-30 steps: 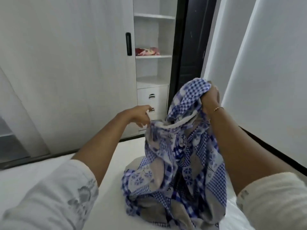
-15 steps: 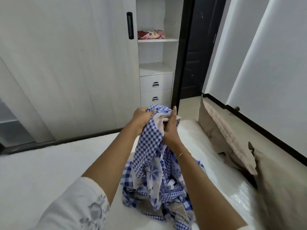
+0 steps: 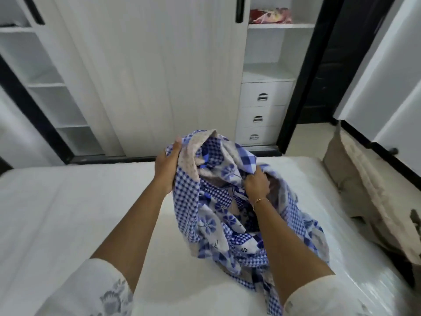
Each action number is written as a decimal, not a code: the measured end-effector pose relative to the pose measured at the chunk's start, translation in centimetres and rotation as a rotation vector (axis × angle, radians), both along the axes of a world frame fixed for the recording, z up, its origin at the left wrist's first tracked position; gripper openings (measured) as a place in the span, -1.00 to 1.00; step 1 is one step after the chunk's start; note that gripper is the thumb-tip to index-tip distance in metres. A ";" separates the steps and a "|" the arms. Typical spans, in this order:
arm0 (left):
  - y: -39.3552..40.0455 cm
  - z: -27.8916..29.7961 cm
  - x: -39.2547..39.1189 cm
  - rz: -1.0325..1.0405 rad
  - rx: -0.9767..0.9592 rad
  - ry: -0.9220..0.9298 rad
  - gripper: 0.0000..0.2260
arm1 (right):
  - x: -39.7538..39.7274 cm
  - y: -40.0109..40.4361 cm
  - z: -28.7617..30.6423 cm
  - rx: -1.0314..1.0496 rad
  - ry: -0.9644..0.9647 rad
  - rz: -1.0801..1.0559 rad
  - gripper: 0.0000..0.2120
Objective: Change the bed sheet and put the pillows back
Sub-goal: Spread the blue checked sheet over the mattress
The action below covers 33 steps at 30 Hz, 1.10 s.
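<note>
A bundled bed sheet (image 3: 230,208), patterned in blue-and-white gingham patches with blue flowers on pale grey, is held up over a bare white mattress (image 3: 68,213). Its lower folds trail down onto the mattress surface between the person's forearms and past the right forearm.

The left hand (image 3: 167,167) grips the sheet's upper left edge, its fingers wrapped round a gathered fold of gingham, thumb side up. The right hand (image 3: 256,182) is lower and to the right, its fingers curled into the cloth and pinching a fold near the centre of the bundle. A thin gold bracelet (image 3: 259,200) sits at the right wrist. Both arms wear pale sleeves; the left sleeve (image 3: 95,293) carries a grey floral print.

Off the right edge of the mattress, beige pillows (image 3: 364,192) stand on edge against the wall; how many there are is hard to tell, as they overlap and run out of view.

Beyond the bed stands a white wardrobe (image 3: 159,76) with a sliding door and a black handle (image 3: 239,9). To its right are open shelves, the top one bearing a red and pink folded cloth (image 3: 270,15), above three drawers (image 3: 262,115) with metal pulls. A dark door (image 3: 330,65) lies right of the shelves.
</note>
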<state>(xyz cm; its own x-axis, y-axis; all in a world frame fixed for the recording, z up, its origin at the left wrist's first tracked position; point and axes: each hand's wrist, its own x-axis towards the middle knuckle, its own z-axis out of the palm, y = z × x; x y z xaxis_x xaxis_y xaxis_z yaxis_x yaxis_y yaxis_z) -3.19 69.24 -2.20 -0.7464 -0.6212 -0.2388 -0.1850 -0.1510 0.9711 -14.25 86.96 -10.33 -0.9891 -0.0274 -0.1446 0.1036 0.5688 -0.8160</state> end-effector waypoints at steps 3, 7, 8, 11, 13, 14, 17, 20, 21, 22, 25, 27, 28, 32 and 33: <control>-3.8 -2.6 3.6 0.040 -0.336 -0.134 -0.31 | 0.9 -5.4 3.5 0.068 0.236 0.227 -0.41; -9.1 -4.9 8.3 0.050 -0.374 -0.264 -0.40 | 2.5 -15.0 6.5 -0.126 0.295 0.392 -0.60; -10.9 -5.2 9.6 0.092 -0.351 -0.288 -0.44 | 3.5 -18.0 6.9 -0.141 0.262 0.424 -0.65; -16.7 -6.6 14.4 0.151 -0.255 -0.260 -0.54 | 7.4 -27.6 7.0 -0.107 0.186 0.462 -0.80; -21.6 -8.0 18.9 0.212 -0.164 -0.233 -0.65 | 11.3 -34.9 6.3 -0.022 0.133 0.507 -0.77; -23.9 -8.7 21.3 0.266 -0.111 -0.201 -0.73 | 13.5 -38.8 6.1 0.021 0.142 0.555 -0.77; -32.4 -11.1 29.8 0.605 0.051 -0.037 -0.81 | 21.5 -51.9 5.8 -0.006 0.317 0.837 -0.54; -41.5 -14.9 40.4 0.980 0.021 -0.065 -0.58 | 30.9 -64.5 5.0 -0.284 0.214 1.247 -0.42; -43.6 -16.4 43.9 1.047 -0.006 -0.156 -0.49 | 33.7 -67.5 4.3 -0.312 0.157 1.318 -0.45; -44.8 -17.9 46.7 1.095 -0.016 -0.277 -0.42 | 36.1 -69.2 3.7 -0.314 0.118 1.321 -0.50; -46.2 -22.0 54.0 1.192 -0.102 -0.652 -0.50 | 43.3 -72.2 -2.7 -0.176 0.208 1.221 -0.70; -45.7 -24.4 56.4 1.100 -0.281 -0.768 -0.58 | 46.8 -70.9 -8.6 -0.019 0.269 1.261 -0.63; -45.5 -25.9 57.2 0.987 -0.389 -0.777 -0.61 | 48.3 -69.7 -11.5 0.015 0.247 1.288 -0.60; -43.4 -31.3 57.2 0.352 -0.589 -0.746 -0.37 | 50.5 -61.8 -21.3 0.162 0.079 1.299 -0.72; -42.9 -32.0 56.7 0.177 -0.562 -0.773 -0.36 | 50.3 -59.8 -23.2 0.242 0.075 1.298 -0.77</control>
